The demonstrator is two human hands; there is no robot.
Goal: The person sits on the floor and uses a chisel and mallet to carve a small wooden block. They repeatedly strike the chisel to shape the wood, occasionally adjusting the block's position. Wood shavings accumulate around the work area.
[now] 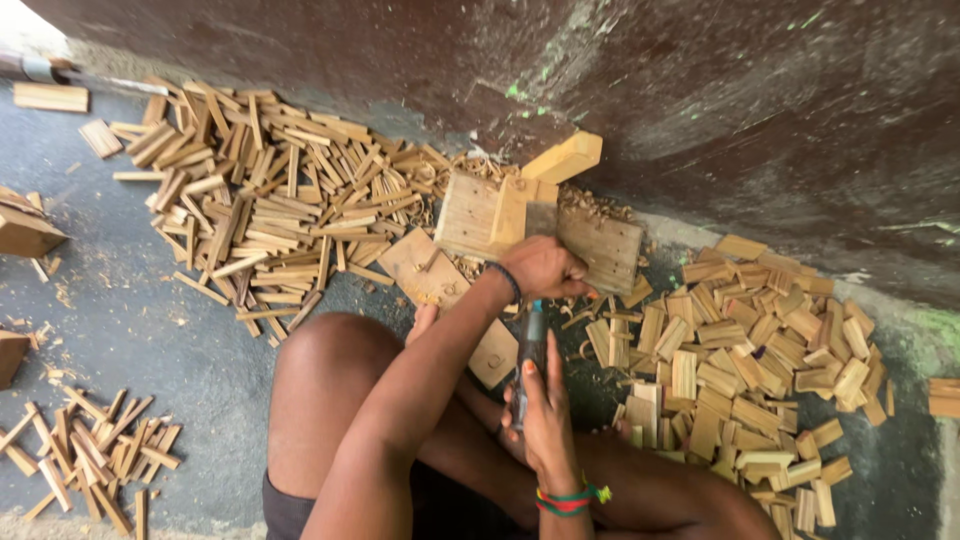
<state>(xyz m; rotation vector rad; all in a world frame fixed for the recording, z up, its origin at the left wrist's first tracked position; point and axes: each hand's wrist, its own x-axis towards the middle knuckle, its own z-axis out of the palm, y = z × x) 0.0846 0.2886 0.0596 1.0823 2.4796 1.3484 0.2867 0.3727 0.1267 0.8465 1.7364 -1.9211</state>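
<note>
I sit on a grey floor with my bare knee (325, 370) raised. My left hand (545, 268), a dark band on its wrist, rests curled at the front edge of a low wooden work block (480, 215) made of boards, pinching a small wood piece that its fingers mostly hide. Closer to me, my right hand (545, 410) wears a coloured bracelet. It grips a dark metal hand tool (530, 345) that points up toward the left hand. A flat board (425, 270) lies under my left forearm.
A big heap of thin wooden strips (270, 210) lies to the left, and a heap of short flat blocks (760, 360) to the right. A smaller strip pile (90, 450) sits at bottom left. A dark stained wall (700, 100) rises just behind the work block. Shavings litter the floor.
</note>
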